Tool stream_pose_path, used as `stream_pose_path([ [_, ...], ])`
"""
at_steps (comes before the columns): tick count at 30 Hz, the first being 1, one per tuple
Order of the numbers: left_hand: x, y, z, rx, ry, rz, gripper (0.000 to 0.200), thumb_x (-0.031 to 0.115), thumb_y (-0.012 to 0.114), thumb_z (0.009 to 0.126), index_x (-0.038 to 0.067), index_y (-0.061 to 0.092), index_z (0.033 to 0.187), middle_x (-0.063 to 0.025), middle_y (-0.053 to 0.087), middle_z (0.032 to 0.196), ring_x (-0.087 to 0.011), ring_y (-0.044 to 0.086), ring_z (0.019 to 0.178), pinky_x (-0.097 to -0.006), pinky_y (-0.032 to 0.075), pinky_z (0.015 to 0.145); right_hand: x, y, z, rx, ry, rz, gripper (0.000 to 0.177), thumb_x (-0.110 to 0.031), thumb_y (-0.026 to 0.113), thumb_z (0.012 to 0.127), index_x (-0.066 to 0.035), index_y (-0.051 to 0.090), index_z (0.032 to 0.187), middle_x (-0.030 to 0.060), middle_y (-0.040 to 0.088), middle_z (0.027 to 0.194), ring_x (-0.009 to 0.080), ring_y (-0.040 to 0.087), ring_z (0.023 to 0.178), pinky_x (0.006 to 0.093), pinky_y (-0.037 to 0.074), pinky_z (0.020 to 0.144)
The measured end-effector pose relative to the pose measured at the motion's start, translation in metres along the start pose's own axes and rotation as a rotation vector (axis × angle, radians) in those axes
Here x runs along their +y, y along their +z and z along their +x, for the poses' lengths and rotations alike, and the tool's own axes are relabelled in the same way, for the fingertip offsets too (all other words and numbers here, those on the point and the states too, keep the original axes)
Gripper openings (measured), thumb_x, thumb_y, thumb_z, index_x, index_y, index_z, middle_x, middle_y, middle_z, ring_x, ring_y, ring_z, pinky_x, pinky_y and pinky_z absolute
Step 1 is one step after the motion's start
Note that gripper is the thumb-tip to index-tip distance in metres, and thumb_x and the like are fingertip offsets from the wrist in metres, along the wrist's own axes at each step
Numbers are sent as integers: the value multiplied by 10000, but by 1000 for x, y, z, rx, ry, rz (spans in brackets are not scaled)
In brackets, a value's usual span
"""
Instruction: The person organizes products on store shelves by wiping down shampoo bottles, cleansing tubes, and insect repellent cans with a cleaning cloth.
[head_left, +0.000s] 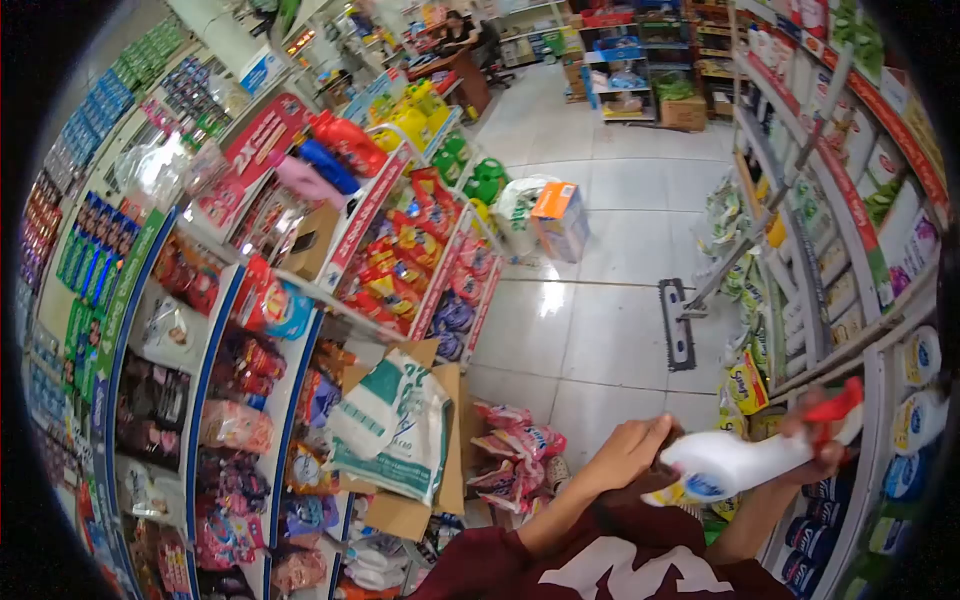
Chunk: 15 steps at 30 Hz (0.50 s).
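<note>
A white spray bottle (722, 464) with a red trigger head is held tilted in front of the maroon shirt. Around its red head and neck, my right hand (822, 452) is closed. Beside the bottle's base is my left hand (630, 452), its fingers bent together on a dark cloth (665, 465). Part of the cloth lies against the bottle's bottom end. To the right, shelves hold more white bottles (918, 420) and dark blue packs.
On the left stand shelves of colourful packets and an open cardboard box (453, 440) with a green-and-white bag. A mop head (677, 325) lies on the tiles near the right shelves. An orange-and-white box (562, 222) stands further ahead. A person (457, 35) sits at a far desk.
</note>
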<state>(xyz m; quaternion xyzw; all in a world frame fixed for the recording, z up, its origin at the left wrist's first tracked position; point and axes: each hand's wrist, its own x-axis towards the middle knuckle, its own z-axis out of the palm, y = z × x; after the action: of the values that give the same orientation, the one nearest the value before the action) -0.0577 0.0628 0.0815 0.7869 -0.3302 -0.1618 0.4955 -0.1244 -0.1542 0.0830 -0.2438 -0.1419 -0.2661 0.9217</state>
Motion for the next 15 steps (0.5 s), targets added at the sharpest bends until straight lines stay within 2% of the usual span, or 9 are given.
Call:
stream_pose_path([
  [3, -3, 21, 12, -383, -246, -422, 555, 405, 213, 892, -9, 568, 790, -201, 564, 722, -341, 523, 692, -382, 404, 680, 8, 7, -10, -103, 365, -146, 479, -192, 604, 523, 144, 478, 841, 229, 541, 870, 282, 599, 588, 353, 517, 538],
  [4, 5, 19, 22, -588, -337, -348, 530, 412, 243, 891, -28, 537, 920, -196, 570, 774, -312, 531, 729, -360, 399, 718, 16, 19, -10, -137, 389, -153, 456, -202, 603, 501, 126, 500, 800, 206, 553, 812, 264, 596, 594, 338, 511, 548],
  [5, 8, 25, 26, -694, -369, -407, 507, 412, 263, 886, -17, 528, 934, -171, 563, 781, -290, 525, 721, -347, 400, 703, 28, 34, -11, -173, 423, -155, 433, -213, 603, 478, 108, 522, 758, 183, 564, 754, 246, 594, 599, 324, 504, 558],
  [6, 9, 30, 29, -762, -394, -517, 485, 412, 283, 880, -6, 520, 948, -145, 557, 788, -269, 520, 713, -335, 401, 687, 32, 44, -14, -90, 426, -282, 445, -232, 606, 464, 98, 531, 754, 163, 565, 716, 227, 586, 595, 294, 487, 556],
  [8, 8, 38, 30, -828, -468, -771, 448, 412, 323, 870, 16, 503, 976, -93, 544, 803, -226, 510, 696, -310, 403, 656, 33, 43, -27, -11, 379, -465, 454, -260, 605, 431, 72, 558, 737, 139, 571, 702, 182, 561, 586, 221, 431, 549],
  [11, 2, 47, 23, -778, -593, -1062, 409, 412, 383, 854, 49, 477, 1018, -16, 525, 824, -162, 494, 671, -273, 406, 610, 32, 48, -22, -20, 320, -454, 377, -194, 565, 478, 91, 468, 705, 162, 536, 648, 240, 585, 580, 268, 489, 529],
  [12, -1, 50, 21, -759, -626, -1110, 402, 412, 403, 849, 60, 469, 1032, 10, 519, 831, -140, 489, 663, -261, 407, 595, 27, 35, -24, -65, 341, -538, 400, -194, 572, 497, 78, 454, 765, 127, 508, 637, 217, 551, 546, 238, 470, 514],
  [13, -4, 49, 19, -728, -653, -1114, 399, 412, 423, 844, 71, 460, 1046, 36, 512, 839, -119, 483, 655, -248, 408, 579, 21, 28, -25, -8, 323, -549, 409, -216, 583, 483, 69, 483, 759, 127, 524, 661, 209, 547, 566, 245, 456, 532],
  [15, -23, 54, 20, -802, -685, -1038, 523, 548, 387, 811, 94, 479, 1054, 49, 508, 774, -10, 403, 533, -194, 297, 427, 13, 17, -29, 102, 307, -557, 430, -260, 604, 456, 51, 540, 747, 126, 554, 709, 192, 538, 606, 258, 427, 567],
])
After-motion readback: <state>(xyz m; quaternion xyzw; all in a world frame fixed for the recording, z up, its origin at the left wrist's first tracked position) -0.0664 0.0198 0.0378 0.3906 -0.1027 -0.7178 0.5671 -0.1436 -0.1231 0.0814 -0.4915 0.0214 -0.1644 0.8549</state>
